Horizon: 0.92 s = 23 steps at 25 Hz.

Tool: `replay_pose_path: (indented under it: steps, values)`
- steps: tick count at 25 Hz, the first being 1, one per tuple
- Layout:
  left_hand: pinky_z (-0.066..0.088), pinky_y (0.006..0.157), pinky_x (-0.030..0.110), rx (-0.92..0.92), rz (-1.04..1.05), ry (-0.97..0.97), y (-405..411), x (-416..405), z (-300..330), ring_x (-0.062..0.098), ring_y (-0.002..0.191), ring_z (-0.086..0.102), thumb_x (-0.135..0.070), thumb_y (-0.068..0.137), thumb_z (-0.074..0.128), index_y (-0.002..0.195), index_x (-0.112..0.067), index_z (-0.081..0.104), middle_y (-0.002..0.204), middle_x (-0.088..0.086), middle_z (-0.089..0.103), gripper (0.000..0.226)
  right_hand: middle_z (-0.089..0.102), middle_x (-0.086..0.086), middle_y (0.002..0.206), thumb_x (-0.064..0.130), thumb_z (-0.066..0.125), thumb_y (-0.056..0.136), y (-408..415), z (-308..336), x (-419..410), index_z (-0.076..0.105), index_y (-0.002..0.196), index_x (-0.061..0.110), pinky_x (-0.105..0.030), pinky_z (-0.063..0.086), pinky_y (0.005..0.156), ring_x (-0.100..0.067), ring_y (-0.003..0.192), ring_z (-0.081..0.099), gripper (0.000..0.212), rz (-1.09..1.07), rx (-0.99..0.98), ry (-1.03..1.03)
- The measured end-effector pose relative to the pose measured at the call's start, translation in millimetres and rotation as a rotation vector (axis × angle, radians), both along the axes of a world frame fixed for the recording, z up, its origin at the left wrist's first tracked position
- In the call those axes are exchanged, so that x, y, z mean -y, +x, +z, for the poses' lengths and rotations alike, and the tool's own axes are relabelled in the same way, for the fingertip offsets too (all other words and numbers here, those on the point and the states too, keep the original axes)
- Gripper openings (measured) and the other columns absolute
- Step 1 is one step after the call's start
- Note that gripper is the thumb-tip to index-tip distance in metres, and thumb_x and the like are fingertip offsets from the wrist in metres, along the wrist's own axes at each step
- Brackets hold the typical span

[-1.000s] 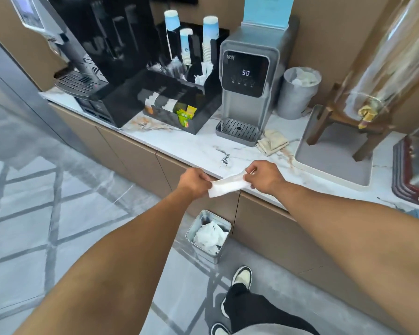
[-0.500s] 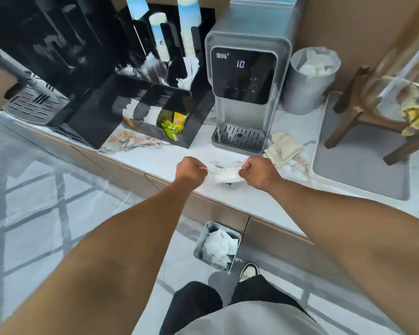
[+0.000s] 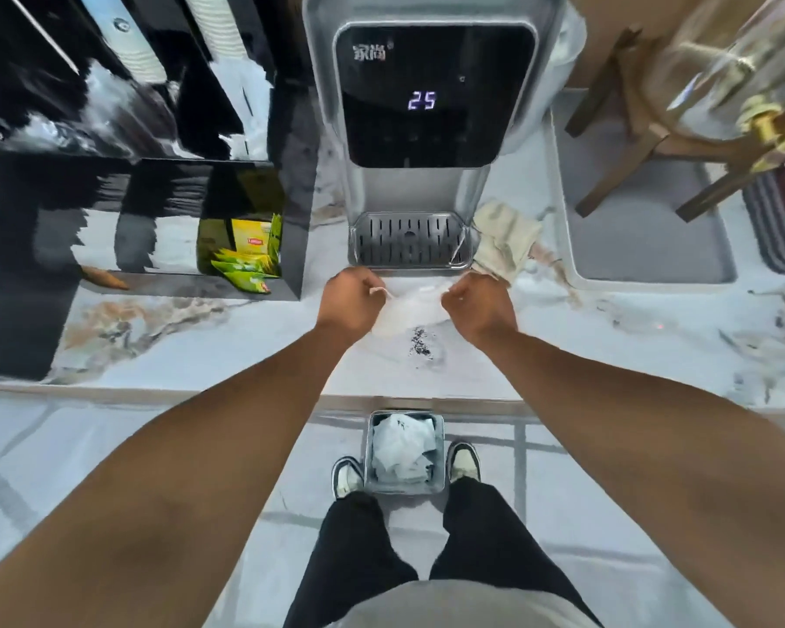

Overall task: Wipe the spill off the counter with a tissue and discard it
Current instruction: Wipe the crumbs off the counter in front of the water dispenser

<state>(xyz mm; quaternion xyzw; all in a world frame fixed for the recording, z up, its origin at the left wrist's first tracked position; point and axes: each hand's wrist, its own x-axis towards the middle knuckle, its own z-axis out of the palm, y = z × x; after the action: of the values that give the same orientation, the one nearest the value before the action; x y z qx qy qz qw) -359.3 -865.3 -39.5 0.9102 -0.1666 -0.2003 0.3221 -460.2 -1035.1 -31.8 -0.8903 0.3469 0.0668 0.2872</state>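
Observation:
A white tissue point(image 3: 408, 310) is stretched between my two hands just above the marble counter point(image 3: 209, 355). My left hand point(image 3: 352, 301) grips its left end and my right hand point(image 3: 477, 305) grips its right end. The spill point(image 3: 420, 344), a small patch of dark specks, lies on the counter just in front of the tissue, nearer the counter's edge. On the floor below, between my feet, stands a small metal bin point(image 3: 404, 451) holding crumpled white tissues.
A grey water dispenser point(image 3: 420, 129) with a drip grate stands right behind my hands. A black organiser point(image 3: 209, 219) with tea bags sits to the left, a folded beige cloth point(image 3: 504, 240) and a grey tray point(image 3: 644, 247) to the right.
My hands carried the tissue from the counter's edge forward over the counter, to just in front of the dispenser. My view has tilted down and moved closer.

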Motion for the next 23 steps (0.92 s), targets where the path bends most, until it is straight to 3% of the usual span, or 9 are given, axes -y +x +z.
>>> replay_pose_path:
  steps: [3,8,10,13,17,20,23]
  values:
    - [0.042,0.074,0.024,0.084,-0.162,0.002,18,-10,-17,0.022,0.084,0.059,-0.013,0.089,0.062,0.089,-0.015,0.068,0.090,0.000,0.057,0.006,0.072,-0.018,0.101,0.024,0.056,0.089,6,-7,-11,0.073,0.094,0.004,-0.037,0.053,0.086,-0.033,0.098,0.064,0.026,-0.055,-0.017,-0.053]
    - [0.043,0.093,0.044,0.380,-0.276,0.114,14,-27,-23,0.036,0.106,0.053,-0.021,0.096,0.052,0.116,-0.005,0.059,0.114,0.018,0.057,0.027,0.056,-0.016,0.119,0.034,0.057,0.089,7,-16,-25,0.067,0.106,0.013,-0.040,0.045,0.095,-0.035,0.113,0.049,0.030,-0.231,-0.044,-0.175]
    - [0.041,0.098,0.046,0.429,-0.277,0.126,7,-41,-24,0.038,0.113,0.051,-0.021,0.096,0.050,0.123,-0.003,0.055,0.122,0.019,0.055,0.033,0.051,-0.014,0.118,0.034,0.059,0.086,2,-17,-38,0.061,0.106,0.016,-0.044,0.040,0.092,-0.035,0.113,0.045,0.027,-0.275,0.047,-0.285]
    - [0.027,0.119,0.048,0.439,-0.336,0.175,6,-58,-32,0.040,0.140,0.035,-0.022,0.097,0.048,0.138,0.002,0.044,0.147,0.023,0.042,0.048,0.050,-0.012,0.115,0.032,0.060,0.085,-1,-20,-51,0.058,0.108,0.020,-0.044,0.037,0.089,-0.034,0.110,0.044,0.026,-0.104,0.183,-0.431]
    - [0.005,0.126,0.042,0.360,-0.387,0.276,2,-61,-46,0.031,0.154,0.004,-0.029,0.103,0.034,0.154,0.001,0.017,0.164,0.021,0.011,0.061,0.050,-0.008,0.119,0.040,0.057,0.090,2,-32,-56,0.062,0.117,0.027,-0.044,0.035,0.093,-0.032,0.110,0.044,0.030,0.224,0.152,-0.350]
    - [0.004,0.126,0.042,0.399,-0.385,0.298,-2,-65,-58,0.029,0.154,0.003,-0.033,0.104,0.028,0.154,-0.001,0.020,0.165,0.018,0.010,0.060,0.048,-0.005,0.120,0.044,0.055,0.091,2,-44,-46,0.059,0.122,0.032,-0.043,0.036,0.095,-0.029,0.109,0.041,0.033,0.264,0.127,-0.293]
    - [0.007,0.126,0.042,0.436,-0.366,0.252,-1,-65,-62,0.028,0.154,0.007,-0.033,0.103,0.027,0.153,-0.002,0.026,0.164,0.017,0.015,0.059,0.051,-0.006,0.115,0.035,0.056,0.094,5,-49,-31,0.065,0.116,0.027,-0.040,0.040,0.095,-0.028,0.107,0.043,0.025,0.207,0.210,-0.194]
